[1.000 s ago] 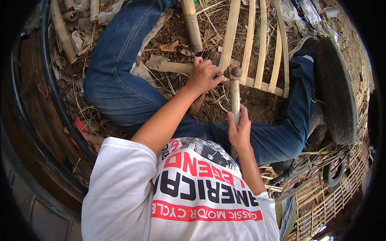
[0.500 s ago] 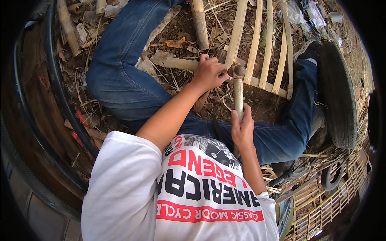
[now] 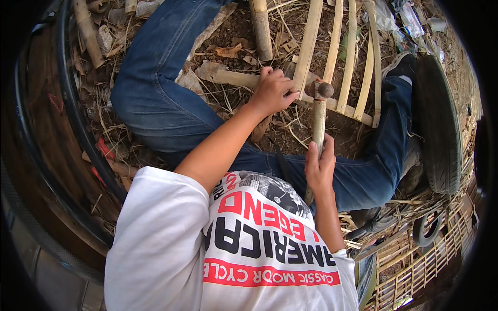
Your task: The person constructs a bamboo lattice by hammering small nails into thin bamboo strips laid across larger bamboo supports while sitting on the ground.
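My right hand (image 3: 320, 163) is wrapped round the pale handle of a hammer (image 3: 319, 123). The hammer's rounded, rusty-brown head is over a bamboo crosspiece (image 3: 236, 78). Beside it my left hand (image 3: 273, 91) is closed with its fingertips pinched at the lower end of a bamboo slat (image 3: 309, 44), where slat and crosspiece meet. Whatever the pinch holds is too small or hidden to make out. Several more slats fan upward from the crosspiece to its right, forming a frame on the ground between my legs.
A thick bamboo pole (image 3: 261, 31) lies beyond my left hand. An old tyre (image 3: 440, 124) stands by my right foot, and black curved rims (image 3: 78, 124) are at the left. Dry straw, leaves and plastic litter (image 3: 407, 20) cover the soil. A bamboo lattice (image 3: 415, 269) lies at lower right.
My right hand and the hammer have shifted right, so the head is farther from my left fingers. My left hand stays nearly in place, and the slats' lower ends have shifted slightly right.
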Motion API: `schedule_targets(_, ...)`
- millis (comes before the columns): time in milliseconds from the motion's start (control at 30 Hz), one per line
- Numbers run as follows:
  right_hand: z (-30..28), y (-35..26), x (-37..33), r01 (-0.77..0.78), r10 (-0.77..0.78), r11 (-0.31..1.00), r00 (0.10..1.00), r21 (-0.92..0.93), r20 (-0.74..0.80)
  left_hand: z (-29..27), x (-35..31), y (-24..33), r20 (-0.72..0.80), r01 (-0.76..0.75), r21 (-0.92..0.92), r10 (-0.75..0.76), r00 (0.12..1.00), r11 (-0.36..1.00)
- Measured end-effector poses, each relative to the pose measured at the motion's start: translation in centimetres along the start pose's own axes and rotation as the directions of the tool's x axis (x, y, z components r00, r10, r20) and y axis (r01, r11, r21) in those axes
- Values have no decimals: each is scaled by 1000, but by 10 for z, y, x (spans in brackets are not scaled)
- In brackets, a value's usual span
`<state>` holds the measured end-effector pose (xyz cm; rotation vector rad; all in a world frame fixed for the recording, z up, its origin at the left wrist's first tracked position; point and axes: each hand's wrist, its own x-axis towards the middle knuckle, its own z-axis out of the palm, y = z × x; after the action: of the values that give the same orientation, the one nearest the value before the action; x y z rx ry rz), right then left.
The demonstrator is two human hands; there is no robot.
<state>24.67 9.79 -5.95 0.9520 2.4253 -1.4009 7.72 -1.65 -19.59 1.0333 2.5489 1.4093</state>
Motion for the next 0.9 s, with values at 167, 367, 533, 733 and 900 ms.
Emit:
schedule_targets(167, 2, -1, 4, -173, 171, 973, 985, 154, 27, -3, -1, 8, -58, 18, -7, -18, 998, 1000)
schedule_targets(367, 12, 12, 31, -129, 140, 950, 990, 283, -17, 1, -5, 25, -111, 122, 72, -114, 987, 990)
schedule_targets(533, 35, 16, 74, -45, 115, 906, 983, 421, -141, 2, -10, 25, -153, 149, 100, -133, 979, 984)
schedule_targets(733, 39, -3, 91, -13, 115, 898, 972, 440, -206, 7, -10, 14, -139, 55, 41, -49, 989, 998)
schedule_targets(900, 36, -10, 94, 18, 111, 869, 967, 495, -229, 7, -7, 12, -145, 1, 84, 11, 989, 996)
